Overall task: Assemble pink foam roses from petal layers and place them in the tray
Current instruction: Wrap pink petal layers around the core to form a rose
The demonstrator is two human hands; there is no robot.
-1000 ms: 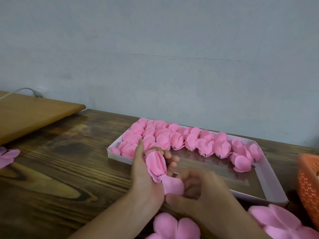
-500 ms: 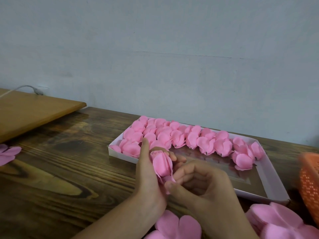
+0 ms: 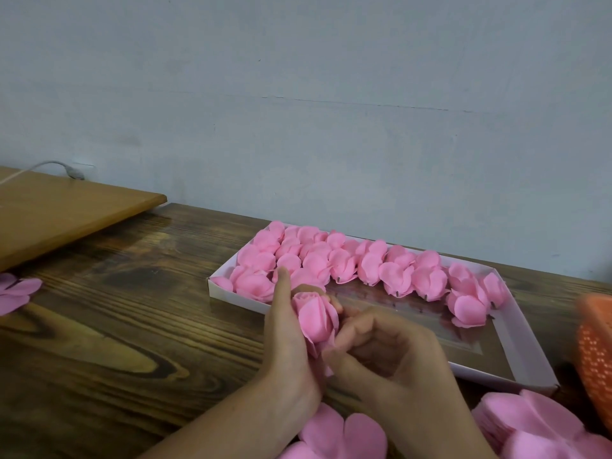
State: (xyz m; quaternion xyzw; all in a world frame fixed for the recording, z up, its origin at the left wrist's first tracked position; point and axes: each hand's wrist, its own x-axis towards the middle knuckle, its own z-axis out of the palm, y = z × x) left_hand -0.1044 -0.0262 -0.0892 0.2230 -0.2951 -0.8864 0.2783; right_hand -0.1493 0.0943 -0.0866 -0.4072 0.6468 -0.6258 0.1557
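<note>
Near the frame's centre, the left hand (image 3: 288,339) wraps a pink foam rose bud (image 3: 316,321); the right hand (image 3: 394,356) pinches its lower petals, before the white cardboard tray (image 3: 526,352).

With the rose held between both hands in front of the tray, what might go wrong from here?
1. The left hand and right hand both grip the half-built rose; its soft petals may crease or unwrap.
2. The finished roses crowd the far and left parts of the tray; setting this one down might knock them.
3. The forearms pass close by loose petal layers and might sweep them aside.
</note>
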